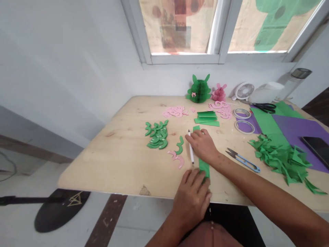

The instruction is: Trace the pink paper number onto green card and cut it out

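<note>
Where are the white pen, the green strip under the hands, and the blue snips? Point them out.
White pen (191,149): head view, on its barrel.
Green strip (204,167): head view, on the bare stretch between the hands.
Blue snips (240,158): head view, on the handle near the blades.

A white-framed window (228,31) spans the top of the frame, reddish shapes showing through its left pane and a green one through its right, above a small white fan (244,91) and a clear bottle (290,85) with a metallic cap at upper right. Black-handled scissors (266,108) lie near two rolls of tape (244,132) right of center, while a dark phone (317,149) rests on purple paper (303,128) at the right edge. At lower left, a round black base (58,212) bearing a pale star-like mark stands on the floor beside a brown stripe (104,224).
</note>
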Demonstrator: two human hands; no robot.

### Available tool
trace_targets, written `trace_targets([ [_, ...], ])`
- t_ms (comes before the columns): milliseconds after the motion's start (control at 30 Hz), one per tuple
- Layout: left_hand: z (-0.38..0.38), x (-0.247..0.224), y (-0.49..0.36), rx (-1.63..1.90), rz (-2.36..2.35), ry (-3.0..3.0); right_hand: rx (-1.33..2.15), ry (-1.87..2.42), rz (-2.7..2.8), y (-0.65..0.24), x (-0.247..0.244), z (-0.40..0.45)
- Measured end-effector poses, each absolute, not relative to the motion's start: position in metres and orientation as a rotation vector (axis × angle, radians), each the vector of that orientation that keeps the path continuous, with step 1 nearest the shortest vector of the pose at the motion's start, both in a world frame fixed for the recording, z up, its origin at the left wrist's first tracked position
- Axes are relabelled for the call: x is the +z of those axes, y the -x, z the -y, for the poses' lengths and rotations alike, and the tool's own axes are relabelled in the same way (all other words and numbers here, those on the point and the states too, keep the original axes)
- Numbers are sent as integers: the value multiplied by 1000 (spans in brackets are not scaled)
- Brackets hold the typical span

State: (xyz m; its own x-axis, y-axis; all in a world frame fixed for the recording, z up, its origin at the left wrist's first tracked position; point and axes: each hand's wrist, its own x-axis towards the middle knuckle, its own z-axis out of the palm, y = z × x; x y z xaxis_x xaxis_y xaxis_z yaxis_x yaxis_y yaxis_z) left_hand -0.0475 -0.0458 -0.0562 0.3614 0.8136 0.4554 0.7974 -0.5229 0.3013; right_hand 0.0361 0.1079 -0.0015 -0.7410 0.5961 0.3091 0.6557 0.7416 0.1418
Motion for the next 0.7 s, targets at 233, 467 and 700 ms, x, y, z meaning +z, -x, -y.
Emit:
trace_targets([
  [233, 47, -61, 47, 942, -1559, -2575, -326, 1033, 2756, -17, -6, -135],
  [467, 47, -62, 47, 939, -1527, -2570, -217, 1267, 2658, -57, 11, -107],
  [700, 47, -56, 47, 918, -1534, -2550, 250, 1550, 2695, -86, 14, -86],
])
